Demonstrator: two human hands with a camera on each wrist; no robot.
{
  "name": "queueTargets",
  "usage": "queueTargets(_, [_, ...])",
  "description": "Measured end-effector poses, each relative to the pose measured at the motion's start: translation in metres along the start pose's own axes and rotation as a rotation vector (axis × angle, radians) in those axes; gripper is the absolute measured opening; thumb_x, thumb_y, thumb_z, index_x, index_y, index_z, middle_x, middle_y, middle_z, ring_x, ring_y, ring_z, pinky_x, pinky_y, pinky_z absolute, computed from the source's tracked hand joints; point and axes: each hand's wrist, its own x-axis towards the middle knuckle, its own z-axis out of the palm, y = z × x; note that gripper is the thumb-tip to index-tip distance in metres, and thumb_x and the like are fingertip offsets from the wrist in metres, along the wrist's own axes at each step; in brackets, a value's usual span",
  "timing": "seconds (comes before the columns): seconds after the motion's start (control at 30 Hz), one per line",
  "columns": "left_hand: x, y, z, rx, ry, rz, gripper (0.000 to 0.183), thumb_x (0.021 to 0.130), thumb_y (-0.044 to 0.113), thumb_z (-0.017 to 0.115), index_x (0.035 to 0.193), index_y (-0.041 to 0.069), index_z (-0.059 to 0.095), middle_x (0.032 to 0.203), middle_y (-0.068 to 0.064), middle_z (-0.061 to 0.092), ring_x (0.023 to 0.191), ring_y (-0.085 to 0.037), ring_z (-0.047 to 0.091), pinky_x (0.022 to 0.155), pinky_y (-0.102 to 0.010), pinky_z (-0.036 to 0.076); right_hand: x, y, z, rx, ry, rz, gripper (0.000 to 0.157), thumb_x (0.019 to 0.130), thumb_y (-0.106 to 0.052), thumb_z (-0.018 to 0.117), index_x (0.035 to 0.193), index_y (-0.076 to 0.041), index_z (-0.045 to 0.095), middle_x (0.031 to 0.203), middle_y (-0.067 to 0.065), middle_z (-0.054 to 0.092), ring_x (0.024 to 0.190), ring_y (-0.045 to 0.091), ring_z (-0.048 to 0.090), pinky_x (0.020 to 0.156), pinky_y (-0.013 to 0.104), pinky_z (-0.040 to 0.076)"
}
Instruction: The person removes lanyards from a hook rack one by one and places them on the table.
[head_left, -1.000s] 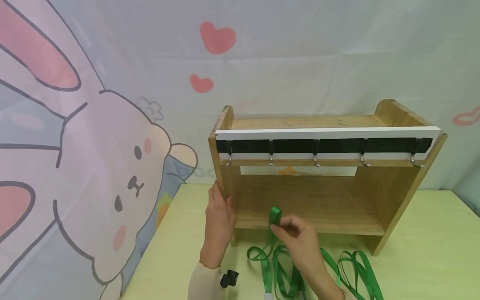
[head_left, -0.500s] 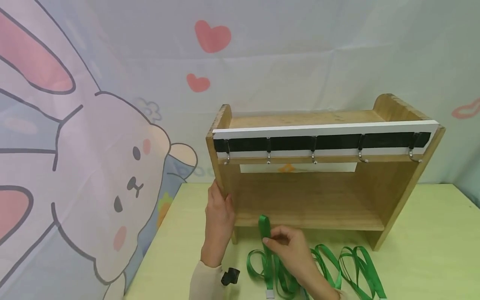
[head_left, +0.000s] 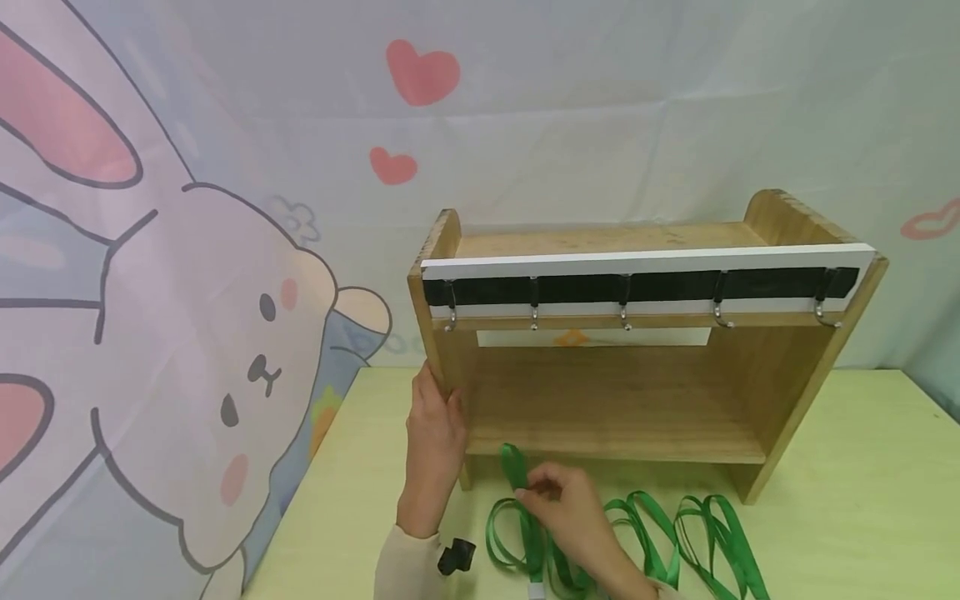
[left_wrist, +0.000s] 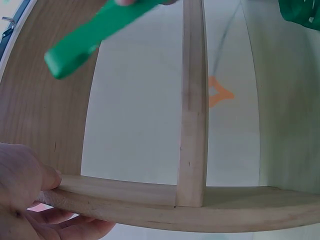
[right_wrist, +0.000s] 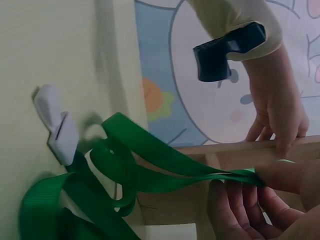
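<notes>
My left hand (head_left: 435,437) grips the left side panel of a two-tier wooden shelf (head_left: 615,400). In the left wrist view, the thumb (left_wrist: 47,176) lies on one face of that panel and the fingers go round behind it. My right hand (head_left: 568,508) pinches a green lanyard (head_left: 513,467) between thumb and fingers, its loop end pointing up in front of the shelf's lower left. From the pinch, the doubled ribbon (right_wrist: 155,155) runs down to the table in the right wrist view. A white clip (right_wrist: 62,132) shows there.
Along the shelf's top front runs a white strip with a black band (head_left: 585,288) bearing several metal hooks (head_left: 624,317). More green lanyards (head_left: 731,542) lie on the pale yellow-green table (head_left: 847,517) to the right. Behind hangs a cartoon-printed cloth (head_left: 562,150).
My right hand has moved left and slightly down with the lanyard, bringing its loop closer to the left arm. My left hand keeps its grip on the shelf panel.
</notes>
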Motion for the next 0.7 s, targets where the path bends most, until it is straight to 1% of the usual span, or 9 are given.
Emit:
queueTargets(0.13, [0.001,0.0,0.0,-0.002,0.007,-0.001,0.05,0.098,-0.005,0.059,0.141,-0.014,0.035,0.126,-0.033,0.051,0.107,-0.052,0.062,0.08,-0.057,0.057,0.001,0.007,0.003,-0.027,-0.057,-0.019,0.012,0.089,-0.01,0.076,0.093,0.001,0.072,0.083,0.001,0.067,0.075,0.016,0.061,0.063,0.023,0.053])
queueTargets(0.33, [0.0,0.001,0.0,0.003,0.013,-0.002,0.049,0.098,-0.006,0.059,0.14,-0.013,0.035,0.125,-0.033,0.051,0.107,-0.052,0.062,0.08,-0.058,0.057,0.002,0.016,0.005,-0.038,-0.121,-0.01,0.014,0.089,-0.007,0.075,0.096,0.005,0.071,0.084,0.003,0.068,0.076,0.016,0.062,0.065,0.025,0.055])
queueTargets(0.57, [0.001,0.001,0.001,0.003,0.015,0.002,0.049,0.098,-0.005,0.06,0.14,-0.014,0.036,0.124,-0.033,0.051,0.106,-0.053,0.062,0.079,-0.057,0.057,0.004,0.027,0.007,-0.06,-0.142,-0.008,0.009,0.088,-0.005,0.075,0.091,0.002,0.072,0.081,0.001,0.068,0.073,0.015,0.063,0.062,0.027,0.056])
queueTargets(0.7, [0.001,0.001,0.002,0.012,0.017,0.0,0.049,0.097,-0.005,0.06,0.139,-0.013,0.036,0.124,-0.032,0.051,0.105,-0.053,0.063,0.078,-0.058,0.058,0.004,0.032,0.01,-0.081,-0.145,-0.007,0.01,0.088,-0.003,0.075,0.093,0.004,0.07,0.079,0.001,0.067,0.071,0.012,0.062,0.061,0.027,0.056])
